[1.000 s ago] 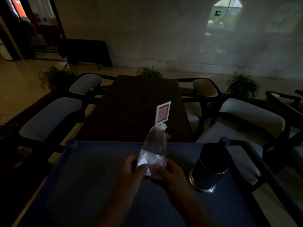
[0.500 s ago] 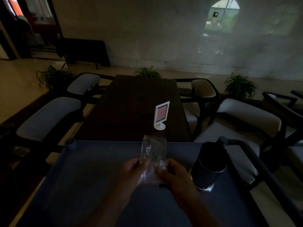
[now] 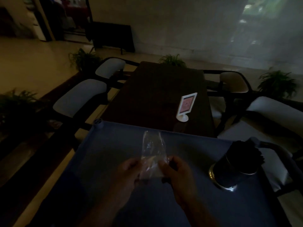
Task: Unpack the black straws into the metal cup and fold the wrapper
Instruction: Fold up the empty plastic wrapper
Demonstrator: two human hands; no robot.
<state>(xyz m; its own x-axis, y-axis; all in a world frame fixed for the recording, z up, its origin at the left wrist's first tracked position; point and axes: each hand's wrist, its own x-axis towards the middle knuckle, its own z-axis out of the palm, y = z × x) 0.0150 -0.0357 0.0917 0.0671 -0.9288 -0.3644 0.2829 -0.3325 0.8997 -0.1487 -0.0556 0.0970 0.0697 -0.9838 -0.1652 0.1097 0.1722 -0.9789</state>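
A clear plastic wrapper [image 3: 153, 149] hangs between both hands above the blue cart top [image 3: 101, 154], its upper end pointing away from me. My left hand [image 3: 129, 171] pinches its lower left edge. My right hand [image 3: 175, 171] pinches the lower right edge. To the right stands the metal cup [image 3: 229, 171], dark-sided with a shiny base rim. It is filled with black straws [image 3: 246, 149] that stick out of its top. The scene is very dim.
Beyond the cart is a dark wooden table [image 3: 155, 92] with a small white card stand [image 3: 186, 106]. White-cushioned chairs [image 3: 80, 97] flank the table on both sides. A curved cart handle [image 3: 278, 148] rises at the right. Potted plants line the far floor.
The wrapper has come down from upright in front of the card stand to low over the cart top. Both hands kept hold of its bottom; my view tilted down and left.
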